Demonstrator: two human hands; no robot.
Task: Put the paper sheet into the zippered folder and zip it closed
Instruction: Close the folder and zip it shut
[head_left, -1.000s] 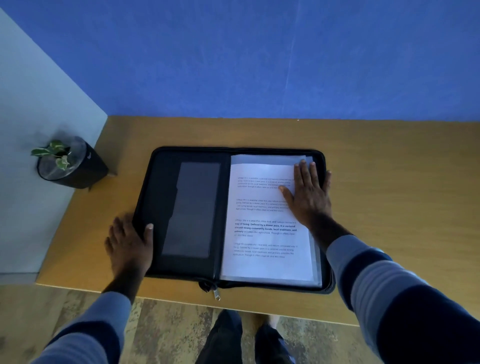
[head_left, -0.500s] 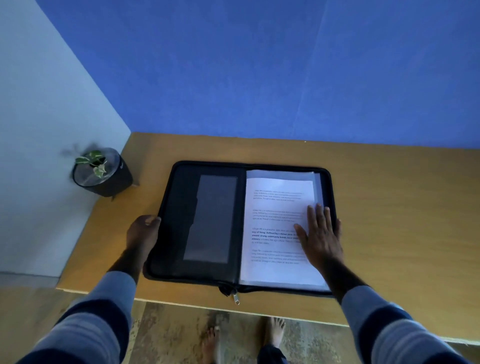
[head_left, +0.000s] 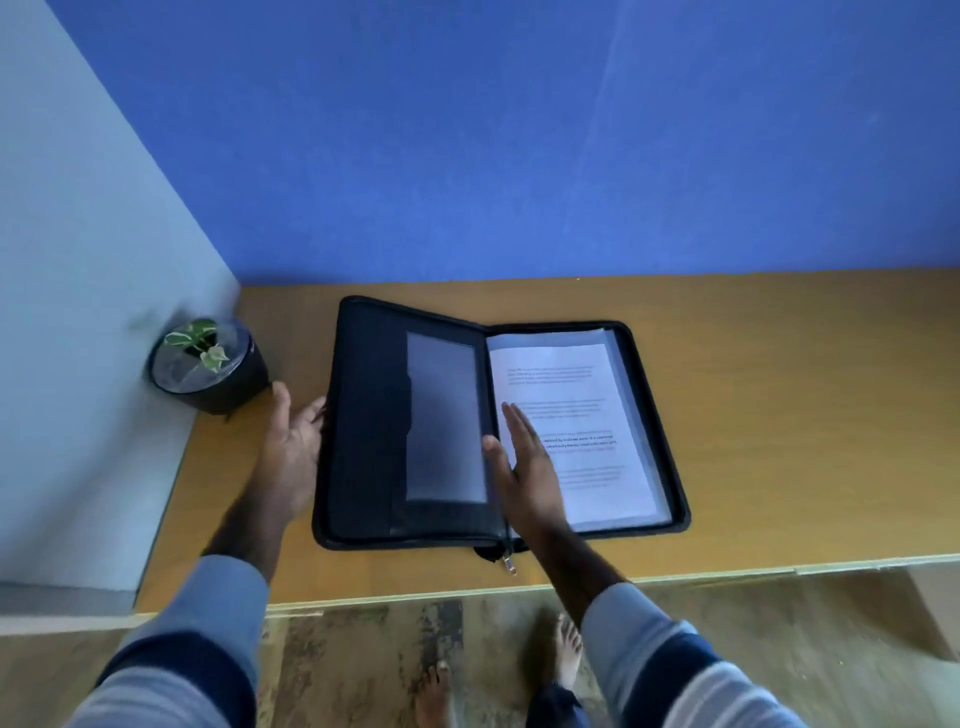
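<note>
The paper sheet (head_left: 576, 426), printed with blocks of text, lies on the right-hand half of the zippered folder (head_left: 363, 415), on top of clear sleeves whose edges show past it at the top and right. The black folder is open on the wooden table (head_left: 779, 415); its right half lies flat, while its left cover, with a grey pocket panel, is tilted up off the table. The left hand (head_left: 296, 441) is at that cover's outer edge, fingers tucked behind it and thumb raised, bearing the lifted cover. The right hand (head_left: 524, 467) is open and flat, fingers straight and together, over the sheet's left edge by the spine, gripping nothing. The zip pull (head_left: 510, 564) hangs at the near end of the spine, the zip undone. A small potted plant (head_left: 205, 364) stands near the left hand, in the table's corner against the wall.
</note>
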